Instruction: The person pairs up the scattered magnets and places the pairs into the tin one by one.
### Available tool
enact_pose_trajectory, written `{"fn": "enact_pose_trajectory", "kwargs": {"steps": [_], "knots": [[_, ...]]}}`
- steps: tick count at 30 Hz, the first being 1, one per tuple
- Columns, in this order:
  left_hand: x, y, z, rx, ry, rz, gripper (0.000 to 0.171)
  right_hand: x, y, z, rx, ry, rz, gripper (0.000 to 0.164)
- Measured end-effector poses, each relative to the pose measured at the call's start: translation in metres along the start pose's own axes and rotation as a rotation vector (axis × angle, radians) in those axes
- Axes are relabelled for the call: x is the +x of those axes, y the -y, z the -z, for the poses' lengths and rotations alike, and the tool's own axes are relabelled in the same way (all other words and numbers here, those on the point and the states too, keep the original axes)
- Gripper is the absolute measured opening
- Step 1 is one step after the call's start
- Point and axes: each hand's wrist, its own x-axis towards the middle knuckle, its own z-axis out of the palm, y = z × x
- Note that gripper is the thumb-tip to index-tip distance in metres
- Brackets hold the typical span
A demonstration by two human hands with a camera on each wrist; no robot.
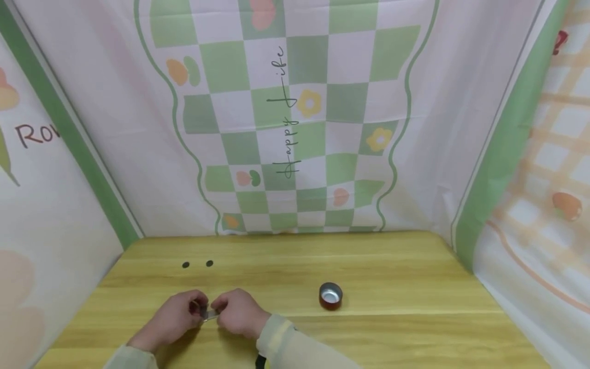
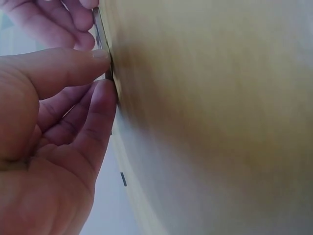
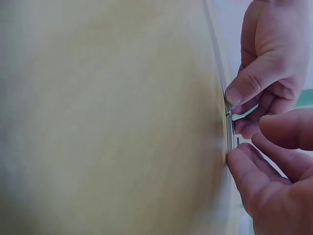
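Note:
Low on the left of the head view, my two hands meet over a small, thin, silvery flat piece (image 1: 211, 314). Its exact kind is unclear. My left hand (image 1: 177, 315) pinches one end between thumb and forefinger; in the left wrist view the piece is a narrow dark strip (image 2: 101, 29) seen edge-on. The right hand (image 1: 241, 313) is at the other end. In the right wrist view its forefinger touches the strip (image 3: 230, 131), while the thumb appears apart from it; whether it grips is unclear. Fingers hide part of the piece.
Two small black discs (image 1: 186, 265) lie apart on the wooden table (image 1: 396, 338), beyond my hands. To the right stands a small dark red round tin (image 1: 330, 302), its open top showing a silvery inside. Printed cloth (image 1: 309, 138) hangs behind and beside the table.

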Motion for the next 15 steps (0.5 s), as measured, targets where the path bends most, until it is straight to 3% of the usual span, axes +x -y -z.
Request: {"fn": "enact_pose_trajectory", "kwargs": {"steps": [5, 11, 15], "knots": [[0.0014, 0.0000, 0.0002, 0.014, 0.024, -0.001, 0.036, 0.0007, 0.0001, 0.0017, 0.040, -0.002, -0.009, 0.041], [0.0015, 0.0015, 0.0025, -0.003, 0.058, -0.066, 0.036, 0.0031, -0.0011, 0.0031, 0.077, 0.019, -0.036, 0.043], [0.0012, 0.0011, 0.0038, -0.008, 0.074, -0.070, 0.036, 0.0040, -0.0014, 0.0033, 0.091, 0.023, -0.051, 0.042]]}}
